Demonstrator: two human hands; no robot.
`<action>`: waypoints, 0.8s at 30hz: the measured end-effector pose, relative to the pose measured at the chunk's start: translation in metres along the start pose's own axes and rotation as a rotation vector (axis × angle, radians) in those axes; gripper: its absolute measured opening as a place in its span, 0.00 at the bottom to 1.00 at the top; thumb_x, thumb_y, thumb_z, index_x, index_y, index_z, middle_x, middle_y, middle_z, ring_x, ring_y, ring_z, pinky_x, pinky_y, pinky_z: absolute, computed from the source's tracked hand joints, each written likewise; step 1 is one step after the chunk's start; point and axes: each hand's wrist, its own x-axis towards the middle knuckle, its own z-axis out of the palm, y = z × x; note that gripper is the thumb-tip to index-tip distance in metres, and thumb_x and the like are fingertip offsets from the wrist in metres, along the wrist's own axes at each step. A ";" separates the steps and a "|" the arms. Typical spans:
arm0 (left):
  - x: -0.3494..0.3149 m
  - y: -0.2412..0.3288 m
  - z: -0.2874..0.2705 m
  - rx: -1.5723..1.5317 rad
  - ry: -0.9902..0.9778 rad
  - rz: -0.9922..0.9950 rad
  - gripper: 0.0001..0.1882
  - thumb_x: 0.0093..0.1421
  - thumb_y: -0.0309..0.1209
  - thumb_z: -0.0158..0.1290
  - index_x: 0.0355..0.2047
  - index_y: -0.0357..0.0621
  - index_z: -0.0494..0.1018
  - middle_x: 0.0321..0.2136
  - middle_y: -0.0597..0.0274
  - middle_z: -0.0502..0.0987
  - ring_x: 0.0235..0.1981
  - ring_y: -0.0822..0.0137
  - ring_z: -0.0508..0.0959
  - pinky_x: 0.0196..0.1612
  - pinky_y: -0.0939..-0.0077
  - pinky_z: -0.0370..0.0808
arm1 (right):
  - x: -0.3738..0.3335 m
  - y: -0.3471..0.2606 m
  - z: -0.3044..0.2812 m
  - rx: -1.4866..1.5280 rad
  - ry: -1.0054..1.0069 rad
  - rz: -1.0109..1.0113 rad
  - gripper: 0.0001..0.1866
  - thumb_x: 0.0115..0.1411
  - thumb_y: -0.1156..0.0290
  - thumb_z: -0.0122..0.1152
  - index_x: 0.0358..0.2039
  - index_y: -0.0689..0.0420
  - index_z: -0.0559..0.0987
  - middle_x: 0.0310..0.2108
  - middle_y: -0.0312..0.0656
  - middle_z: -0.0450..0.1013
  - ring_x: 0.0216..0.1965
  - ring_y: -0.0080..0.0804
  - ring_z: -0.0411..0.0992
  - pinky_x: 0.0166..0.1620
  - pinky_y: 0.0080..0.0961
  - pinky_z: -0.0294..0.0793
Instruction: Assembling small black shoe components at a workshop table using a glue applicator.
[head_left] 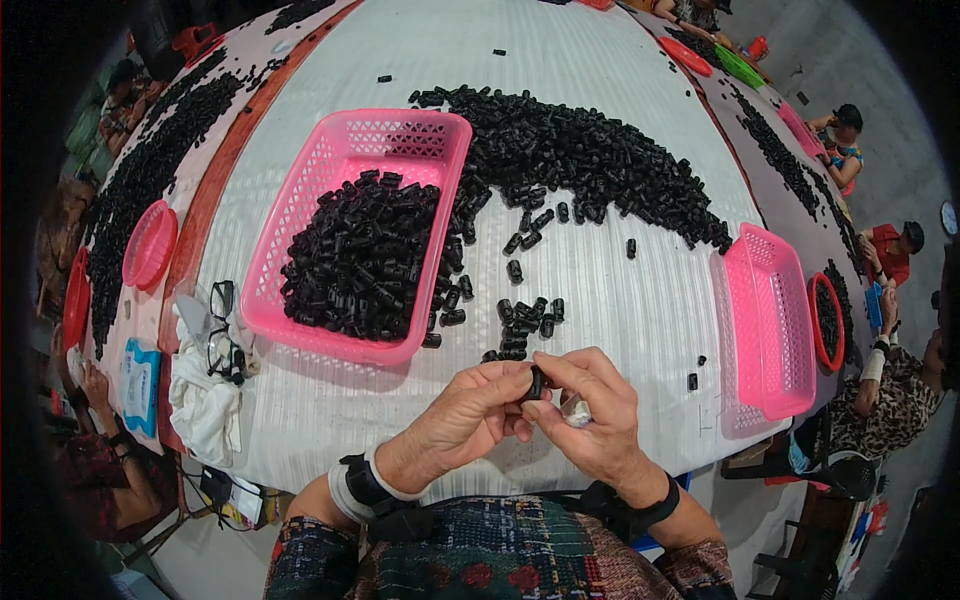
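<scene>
The left hand (478, 402) and right hand (603, 418) met above the near part of the pale, stripy tabletop (620, 300). Fingers of both hands pinched one small black piece (537, 383) between them. It looked smooth and shiny, but fingertips covered some of it, so its whole shape was hard to see. Something small and whitish (576, 411) was tucked in the right hand, too hidden to name.

Just past the hands lay a little bunch of stubby black pieces (525, 322), and farther off a long, curved heap (590, 160). On the left, a pink plastic basket (268, 235) full of holes held a bumpy mound (360, 260) of them.
</scene>
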 end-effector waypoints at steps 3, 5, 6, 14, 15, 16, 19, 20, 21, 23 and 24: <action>0.001 0.000 -0.004 -0.002 0.042 0.014 0.10 0.59 0.33 0.47 0.37 0.40 0.70 0.27 0.64 0.74 0.26 0.75 0.73 0.26 0.83 0.69 | 0.001 0.002 0.002 -0.018 0.000 -0.045 0.22 0.41 0.79 0.65 0.40 0.62 0.74 0.31 0.42 0.67 0.27 0.24 0.68 0.26 0.15 0.67; -0.001 0.000 -0.004 -0.003 0.062 0.034 0.10 0.59 0.33 0.47 0.37 0.41 0.71 0.28 0.64 0.74 0.27 0.75 0.74 0.27 0.83 0.69 | -0.002 -0.002 0.003 -0.272 0.023 -0.121 0.27 0.33 0.81 0.63 0.40 0.63 0.73 0.30 0.46 0.67 0.27 0.35 0.71 0.26 0.23 0.71; -0.001 0.000 -0.001 -0.010 0.088 0.031 0.10 0.59 0.33 0.48 0.37 0.41 0.71 0.28 0.64 0.75 0.27 0.75 0.74 0.27 0.83 0.68 | -0.003 0.000 0.005 -0.261 0.027 -0.136 0.27 0.33 0.81 0.63 0.40 0.63 0.73 0.30 0.46 0.67 0.27 0.35 0.71 0.26 0.23 0.71; 0.001 -0.004 -0.002 -0.018 0.048 0.067 0.10 0.58 0.32 0.48 0.36 0.39 0.71 0.26 0.61 0.75 0.28 0.72 0.75 0.27 0.82 0.68 | -0.002 0.002 0.009 -0.386 0.147 -0.405 0.21 0.37 0.81 0.65 0.36 0.64 0.75 0.22 0.44 0.68 0.20 0.32 0.68 0.20 0.23 0.67; 0.000 -0.004 -0.001 -0.001 0.069 0.067 0.10 0.58 0.32 0.48 0.35 0.38 0.71 0.26 0.60 0.75 0.27 0.71 0.74 0.27 0.82 0.68 | -0.003 0.001 0.008 -0.429 0.146 -0.423 0.21 0.36 0.81 0.65 0.36 0.64 0.75 0.22 0.44 0.68 0.20 0.32 0.68 0.20 0.23 0.66; 0.000 -0.004 0.000 0.003 0.070 0.070 0.10 0.58 0.32 0.48 0.35 0.38 0.71 0.26 0.60 0.75 0.27 0.71 0.74 0.27 0.82 0.68 | -0.004 0.001 0.008 -0.472 0.145 -0.439 0.21 0.36 0.81 0.65 0.36 0.65 0.75 0.22 0.43 0.68 0.19 0.32 0.67 0.20 0.23 0.66; -0.002 -0.004 0.002 0.005 0.082 0.083 0.10 0.58 0.32 0.48 0.35 0.38 0.71 0.26 0.60 0.75 0.27 0.71 0.74 0.27 0.82 0.68 | -0.007 0.001 0.008 -0.480 0.152 -0.455 0.21 0.36 0.81 0.65 0.36 0.65 0.75 0.22 0.43 0.68 0.18 0.32 0.66 0.19 0.24 0.64; -0.002 -0.004 0.004 0.007 0.075 0.082 0.10 0.58 0.32 0.48 0.35 0.38 0.71 0.26 0.60 0.75 0.27 0.71 0.74 0.28 0.81 0.69 | -0.007 0.002 0.008 -0.476 0.155 -0.457 0.21 0.36 0.81 0.65 0.36 0.65 0.75 0.22 0.43 0.68 0.18 0.32 0.66 0.19 0.24 0.64; -0.002 -0.004 0.005 0.009 0.068 0.081 0.10 0.58 0.32 0.48 0.36 0.38 0.71 0.26 0.60 0.74 0.26 0.71 0.74 0.28 0.81 0.69 | -0.008 0.002 0.008 -0.470 0.160 -0.453 0.20 0.37 0.81 0.64 0.35 0.64 0.75 0.21 0.42 0.67 0.18 0.32 0.66 0.19 0.23 0.64; -0.001 -0.005 0.001 -0.006 0.045 0.071 0.09 0.58 0.30 0.48 0.36 0.37 0.70 0.27 0.61 0.74 0.27 0.72 0.74 0.29 0.80 0.71 | -0.006 0.001 0.008 -0.467 0.172 -0.452 0.18 0.38 0.81 0.64 0.34 0.64 0.75 0.20 0.42 0.67 0.18 0.32 0.66 0.19 0.23 0.64; 0.000 -0.006 -0.001 -0.032 0.023 0.054 0.09 0.57 0.29 0.49 0.36 0.37 0.70 0.28 0.61 0.73 0.27 0.72 0.73 0.29 0.80 0.72 | -0.006 0.002 0.006 -0.441 0.161 -0.414 0.15 0.38 0.82 0.63 0.31 0.63 0.75 0.19 0.42 0.67 0.17 0.32 0.66 0.19 0.23 0.64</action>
